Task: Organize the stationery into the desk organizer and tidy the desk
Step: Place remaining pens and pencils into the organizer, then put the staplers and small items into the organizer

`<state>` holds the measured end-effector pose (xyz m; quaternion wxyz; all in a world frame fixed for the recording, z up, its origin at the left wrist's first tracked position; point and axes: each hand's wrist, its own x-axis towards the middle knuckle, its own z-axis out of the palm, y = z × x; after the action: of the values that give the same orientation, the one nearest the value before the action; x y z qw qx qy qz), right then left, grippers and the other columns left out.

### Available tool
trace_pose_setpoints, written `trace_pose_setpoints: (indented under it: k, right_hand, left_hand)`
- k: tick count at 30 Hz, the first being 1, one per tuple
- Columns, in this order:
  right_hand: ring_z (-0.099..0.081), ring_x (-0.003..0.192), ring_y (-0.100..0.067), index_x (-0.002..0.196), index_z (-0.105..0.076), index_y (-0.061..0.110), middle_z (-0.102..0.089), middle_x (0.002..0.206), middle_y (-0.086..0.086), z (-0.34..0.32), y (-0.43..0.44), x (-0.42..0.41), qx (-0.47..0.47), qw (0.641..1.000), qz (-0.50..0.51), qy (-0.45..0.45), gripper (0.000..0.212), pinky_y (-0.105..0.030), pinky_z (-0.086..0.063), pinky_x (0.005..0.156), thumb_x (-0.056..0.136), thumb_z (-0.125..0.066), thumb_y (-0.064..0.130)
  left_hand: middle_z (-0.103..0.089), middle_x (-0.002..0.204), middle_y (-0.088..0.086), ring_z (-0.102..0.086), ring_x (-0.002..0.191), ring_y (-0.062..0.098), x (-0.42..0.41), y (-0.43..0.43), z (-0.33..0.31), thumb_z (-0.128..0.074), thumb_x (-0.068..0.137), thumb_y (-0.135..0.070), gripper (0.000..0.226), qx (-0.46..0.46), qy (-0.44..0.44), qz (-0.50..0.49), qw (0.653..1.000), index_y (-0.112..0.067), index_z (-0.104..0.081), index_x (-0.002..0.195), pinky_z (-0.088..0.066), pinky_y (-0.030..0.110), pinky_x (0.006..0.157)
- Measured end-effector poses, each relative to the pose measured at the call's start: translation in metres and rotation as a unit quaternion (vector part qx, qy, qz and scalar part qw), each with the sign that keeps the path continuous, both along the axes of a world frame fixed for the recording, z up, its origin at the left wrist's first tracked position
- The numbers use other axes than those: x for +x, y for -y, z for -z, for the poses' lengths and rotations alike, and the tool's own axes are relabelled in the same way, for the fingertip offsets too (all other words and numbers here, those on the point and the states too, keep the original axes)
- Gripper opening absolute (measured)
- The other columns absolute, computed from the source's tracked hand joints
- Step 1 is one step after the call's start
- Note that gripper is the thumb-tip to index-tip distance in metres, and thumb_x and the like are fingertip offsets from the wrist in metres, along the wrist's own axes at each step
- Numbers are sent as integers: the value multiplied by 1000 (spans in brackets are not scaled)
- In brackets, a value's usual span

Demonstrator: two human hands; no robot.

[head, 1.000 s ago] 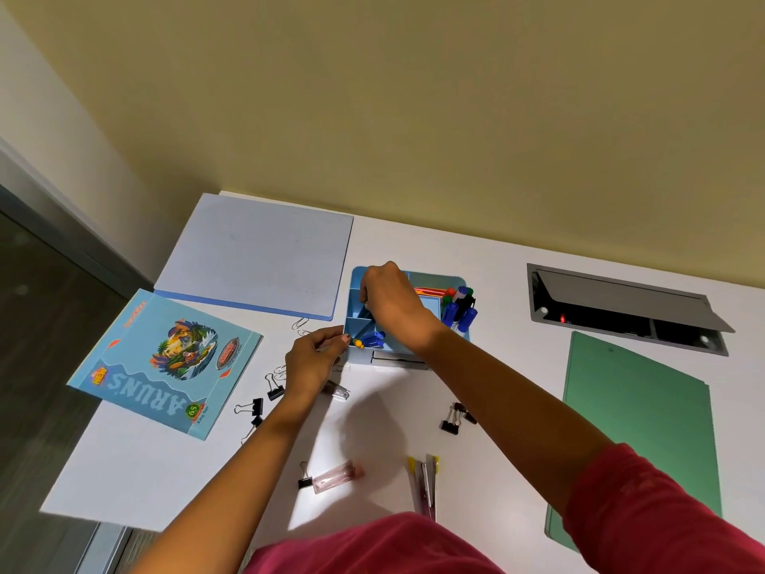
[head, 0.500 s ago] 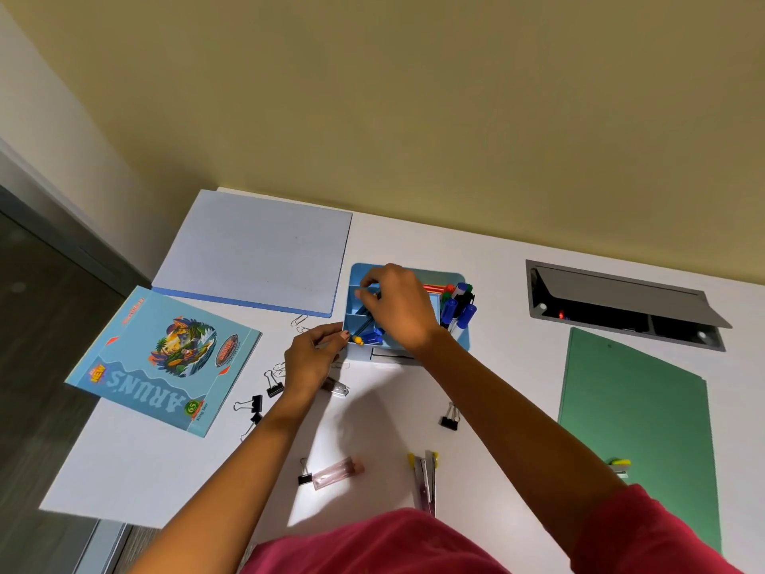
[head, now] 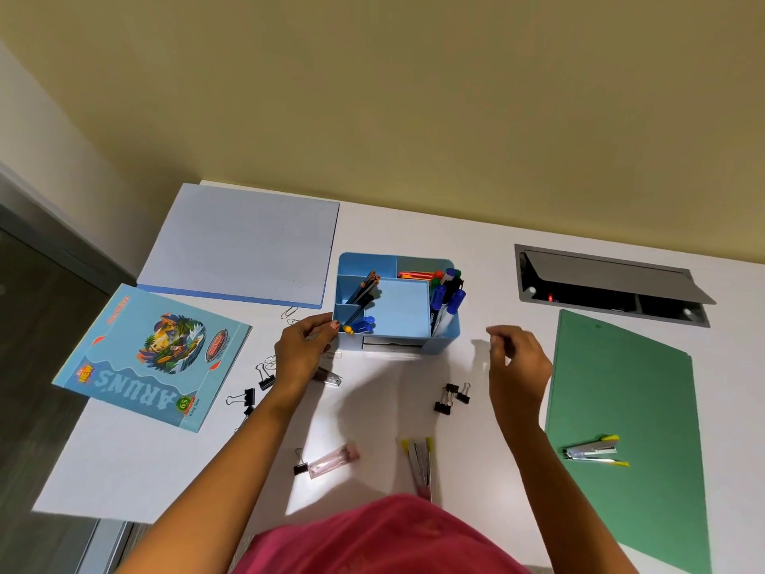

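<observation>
The blue desk organizer [head: 403, 310] stands mid-desk with pencils in its left compartments and markers [head: 446, 296] in the right one. My left hand [head: 304, 350] holds the organizer's front left corner between thumb and fingers. My right hand [head: 515, 362] hovers to the right of the organizer with loosely curled fingers and nothing in it. Loose on the desk lie black binder clips [head: 452, 397], more binder clips [head: 252, 393], a pink transparent case [head: 333, 459], yellow-tipped pens [head: 420, 461] and a stapler [head: 594, 451] on the green folder [head: 629, 408].
A pale blue pad [head: 244, 248] lies at the back left, a blue "ARUNS" notebook [head: 153, 358] overhangs the desk's left edge. A grey cable hatch [head: 608, 283] is open at the back right. Paper clips [head: 289, 313] sit near the pad.
My right hand has left the organizer's compartments and moved right and down to hover empty. The left hand keeps its hold on the organizer's corner.
</observation>
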<state>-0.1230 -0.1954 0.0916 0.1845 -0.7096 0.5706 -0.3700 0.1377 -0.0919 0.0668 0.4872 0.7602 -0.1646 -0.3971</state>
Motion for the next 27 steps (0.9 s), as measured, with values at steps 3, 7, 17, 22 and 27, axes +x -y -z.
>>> trace_pose_setpoints:
  k: [3,7,17,22,27]
  right_hand:
    - [-62,70,-15,87,-69,3,-68,81,-7,25,-15,-21,-27,997,-41,-64,12,-15,-45,68,83,-64,-7]
    - [-60,71,-12,89,-67,7,-65,81,-2,38,-38,-31,46,997,-52,-42,16,-16,-47,69,83,-63,-7]
    - [-59,81,-14,91,-66,12,-62,90,0,56,-76,-5,114,967,-212,-86,13,-26,-50,73,87,-61,0]
    - [-53,101,-17,106,-64,15,-61,104,0,66,-98,27,110,895,-405,-153,19,-27,-44,84,87,-61,14]
    - [-51,106,-21,118,-58,13,-59,114,-5,73,-106,58,91,820,-536,-177,38,-29,-43,88,82,-69,15]
  left_hand:
    - [-71,99,2,-68,96,22,0,0,-1,-70,83,-28,27,1,4,7,1000,-20,-69,109,-52,44,94]
    - [-73,88,6,-69,83,28,-3,-10,1,-60,90,-32,9,11,37,15,999,-34,-68,87,-54,45,87]
    - [-71,83,5,-68,73,29,-15,-97,22,-53,91,-8,19,94,142,-68,983,-14,-70,95,-53,30,72]
    - [-70,81,-3,-63,71,17,-25,-120,20,-56,90,-8,18,107,170,-30,979,-17,-70,90,-40,17,63]
    - [-68,82,-6,-60,73,9,-35,-122,20,-59,89,-12,12,101,159,-22,982,-18,-70,88,-38,9,62]
